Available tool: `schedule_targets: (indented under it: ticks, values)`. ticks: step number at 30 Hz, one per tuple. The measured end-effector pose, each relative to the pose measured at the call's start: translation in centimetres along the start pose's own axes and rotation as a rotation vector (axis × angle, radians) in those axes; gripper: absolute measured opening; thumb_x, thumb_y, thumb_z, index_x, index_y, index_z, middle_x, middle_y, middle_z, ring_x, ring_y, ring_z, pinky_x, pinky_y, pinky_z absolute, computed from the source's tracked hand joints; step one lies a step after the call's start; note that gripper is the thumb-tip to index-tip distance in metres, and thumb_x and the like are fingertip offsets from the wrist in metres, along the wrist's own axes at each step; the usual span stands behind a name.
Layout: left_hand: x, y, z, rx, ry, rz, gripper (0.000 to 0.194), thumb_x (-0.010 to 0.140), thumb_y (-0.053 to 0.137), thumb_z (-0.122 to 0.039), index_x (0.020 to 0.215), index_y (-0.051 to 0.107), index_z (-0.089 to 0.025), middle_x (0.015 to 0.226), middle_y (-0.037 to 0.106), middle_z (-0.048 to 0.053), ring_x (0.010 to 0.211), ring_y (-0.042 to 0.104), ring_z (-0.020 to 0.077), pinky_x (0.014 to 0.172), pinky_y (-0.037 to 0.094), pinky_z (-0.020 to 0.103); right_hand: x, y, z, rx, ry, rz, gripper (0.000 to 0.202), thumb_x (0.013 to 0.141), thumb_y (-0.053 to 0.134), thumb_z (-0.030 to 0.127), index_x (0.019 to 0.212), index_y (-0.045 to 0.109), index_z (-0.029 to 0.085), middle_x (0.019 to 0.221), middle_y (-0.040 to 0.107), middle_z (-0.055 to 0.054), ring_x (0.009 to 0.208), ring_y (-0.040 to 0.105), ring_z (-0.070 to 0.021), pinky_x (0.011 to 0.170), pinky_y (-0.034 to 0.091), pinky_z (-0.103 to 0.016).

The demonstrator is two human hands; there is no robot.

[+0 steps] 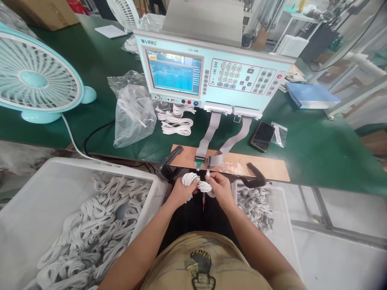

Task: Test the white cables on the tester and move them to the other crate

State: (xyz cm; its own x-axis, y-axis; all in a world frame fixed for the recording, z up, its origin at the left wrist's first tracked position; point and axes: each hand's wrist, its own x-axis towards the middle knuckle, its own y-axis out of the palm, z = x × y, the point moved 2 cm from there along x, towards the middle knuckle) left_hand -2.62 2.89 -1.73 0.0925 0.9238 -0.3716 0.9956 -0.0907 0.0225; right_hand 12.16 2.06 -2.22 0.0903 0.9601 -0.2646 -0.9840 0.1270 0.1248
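Below the front edge of the bench, my left hand [180, 192] is closed around a coiled white cable [189, 179]. My right hand [222, 187] pinches the cable's end, with a second white loop [204, 186] between the two hands; whether both loops are one cable I cannot tell. The pinched end points up at a black connector [208, 162] on a grey ribbon cable [231, 143], and looks to be touching it. Just left of that sits a small green circuit board [198, 163] on a copper-coloured strip [242, 163]. My fingers partly hide the cable end.
A tester with a screen [173, 72] stands on the green bench [326, 149]. Bins of coiled cables flank me: a left bin [60, 173] and a right bin [287, 209]. Black clamps [172, 161] grip the strip's ends. A phone [262, 136], plastic bag [133, 117] and fan [36, 78] lie around.
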Motion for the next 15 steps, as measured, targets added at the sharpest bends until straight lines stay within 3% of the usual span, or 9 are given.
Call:
schedule_targets:
  ticks: [9, 15]
  values:
    - [0.8, 0.1, 1.3, -0.094, 0.073, -0.058, 0.029, 0.065, 0.067, -0.036, 0.081, 0.067, -0.012, 0.058, 0.058, 0.000, 0.045, 0.050, 0.0095, 0.044, 0.041, 0.021, 0.4, 0.5, -0.1, 0.231, 0.152, -0.053, 0.022, 0.059, 0.072, 0.034, 0.065, 0.063, 0.016, 0.054, 0.058, 0.002, 0.048, 0.046, -0.0091, 0.049, 0.037, -0.022]
    - [1.0, 0.7, 0.9, -0.193, 0.059, -0.191, 0.023, 0.060, 0.070, -0.032, 0.069, 0.065, -0.012, 0.057, 0.058, -0.001, 0.046, 0.049, 0.0087, 0.044, 0.041, 0.020, 0.5, 0.2, -0.3, 0.201, 0.139, 0.007, 0.021, 0.061, 0.072, 0.035, 0.068, 0.065, 0.016, 0.058, 0.061, 0.002, 0.052, 0.049, -0.0096, 0.054, 0.039, -0.022]
